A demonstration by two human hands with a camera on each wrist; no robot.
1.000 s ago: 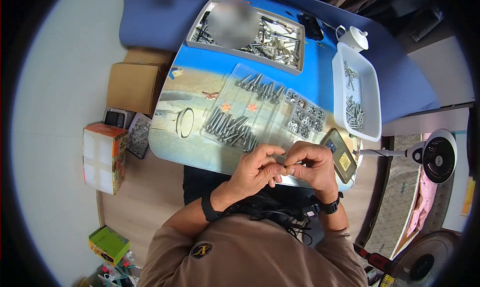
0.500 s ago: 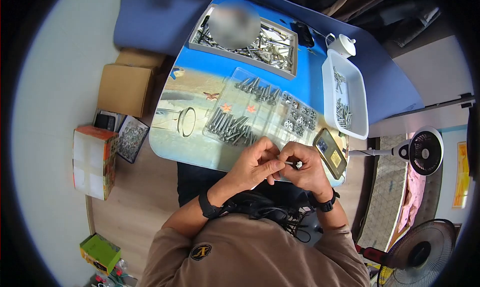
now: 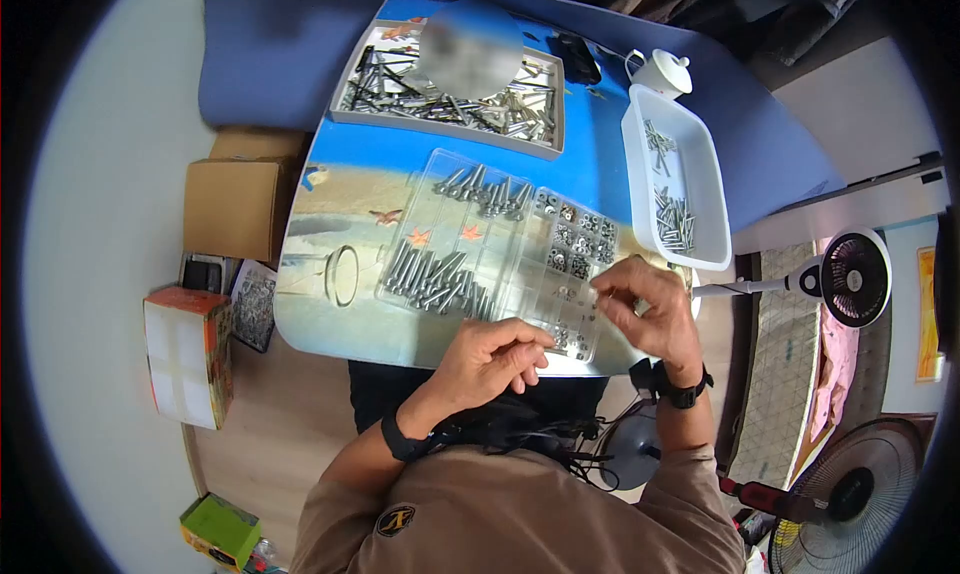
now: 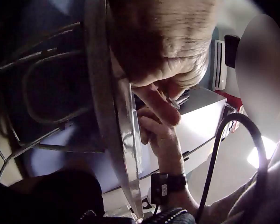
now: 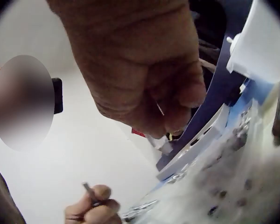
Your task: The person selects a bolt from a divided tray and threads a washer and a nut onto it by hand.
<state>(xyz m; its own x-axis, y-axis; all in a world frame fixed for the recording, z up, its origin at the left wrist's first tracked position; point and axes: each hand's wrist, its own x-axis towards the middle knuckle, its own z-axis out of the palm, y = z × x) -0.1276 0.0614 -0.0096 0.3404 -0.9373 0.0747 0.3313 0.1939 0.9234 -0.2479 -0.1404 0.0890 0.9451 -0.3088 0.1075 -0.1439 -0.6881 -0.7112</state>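
Note:
My left hand (image 3: 490, 359) is near the table's front edge. Its curled fingers pinch a metal bolt (image 5: 87, 187), whose shaft juts from the fingertips; in the left wrist view the bolt (image 4: 176, 104) is partly hidden by the thumb. My right hand (image 3: 650, 309) is over the near right part of a clear divided case (image 3: 520, 299) with nuts and washers in its compartments. Thumb and fingers of the right hand (image 5: 144, 74) pinch a small, thin metal piece (image 5: 159, 106), mostly hidden by the fingers. Bolts (image 3: 440, 279) lie in the case's larger left compartments.
A shallow cardboard tray (image 3: 450, 134) of mixed screws and bolts stands at the back. On the right is a white plastic bin (image 3: 715, 174) with screws, a white lidded pot (image 3: 665, 72) behind it. A fan (image 3: 855, 279) stands beyond the table's right edge.
The hands, together before, are now apart. The right hand has moved right and forward over the case with a small piece; the left stays near the front edge with the bolt. The view has shifted slightly.

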